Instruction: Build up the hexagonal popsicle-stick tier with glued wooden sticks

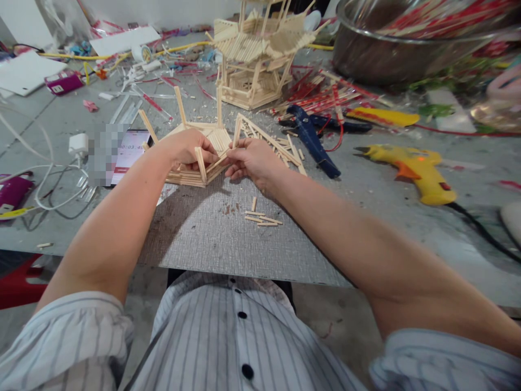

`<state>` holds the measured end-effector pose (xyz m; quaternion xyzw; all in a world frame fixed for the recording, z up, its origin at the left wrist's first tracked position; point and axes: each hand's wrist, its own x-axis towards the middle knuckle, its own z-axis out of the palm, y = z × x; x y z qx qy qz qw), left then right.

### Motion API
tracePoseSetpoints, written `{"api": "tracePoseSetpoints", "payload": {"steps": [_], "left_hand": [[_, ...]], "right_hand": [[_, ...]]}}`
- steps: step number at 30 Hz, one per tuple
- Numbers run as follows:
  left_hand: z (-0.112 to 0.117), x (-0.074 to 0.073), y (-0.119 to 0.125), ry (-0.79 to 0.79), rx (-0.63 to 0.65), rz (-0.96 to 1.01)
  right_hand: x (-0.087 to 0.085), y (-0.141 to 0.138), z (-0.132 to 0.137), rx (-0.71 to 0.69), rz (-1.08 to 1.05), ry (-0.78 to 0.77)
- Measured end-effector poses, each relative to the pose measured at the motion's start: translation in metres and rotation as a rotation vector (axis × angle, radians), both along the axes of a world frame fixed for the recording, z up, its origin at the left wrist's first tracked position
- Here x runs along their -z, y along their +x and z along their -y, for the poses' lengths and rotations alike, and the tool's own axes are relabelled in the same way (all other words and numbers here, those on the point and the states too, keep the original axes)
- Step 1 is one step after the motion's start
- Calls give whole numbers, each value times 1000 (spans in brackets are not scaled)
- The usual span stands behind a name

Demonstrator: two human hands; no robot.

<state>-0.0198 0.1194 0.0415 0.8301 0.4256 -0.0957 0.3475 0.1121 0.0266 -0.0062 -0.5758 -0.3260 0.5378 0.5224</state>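
Observation:
My left hand (188, 151) is closed around the near side of a small model frame built of wooden sticks (203, 142), with upright posts rising from its corners. My right hand (252, 159) pinches a thin wooden stick (220, 159) against the frame's front edge, fingertips almost touching the left hand. A flat lattice panel of sticks (266, 138) lies just behind the right hand. Several short loose sticks (262, 218) lie on the grey mat (211, 233) in front of me.
A taller finished stick pavilion (256, 49) stands at the back. To the right lie blue pliers (311, 138), a yellow glue gun (415, 168) and a yellow cutter (382, 115). A metal bowl (407, 43) sits far right. A phone (130, 152), charger and cables lie at left.

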Motion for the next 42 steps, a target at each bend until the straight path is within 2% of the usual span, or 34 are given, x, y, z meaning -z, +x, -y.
{"api": "tracePoseSetpoints", "payload": {"steps": [14, 22, 42], "left_hand": [[-6, 8, -2, -106, -1, 123], [3, -2, -2, -110, 23, 89], [-4, 5, -2, -92, 42, 95]], "right_hand": [[-3, -2, 4, -33, 26, -5], [-4, -2, 4, -53, 31, -12], [-1, -1, 3, -35, 19, -11]]}}
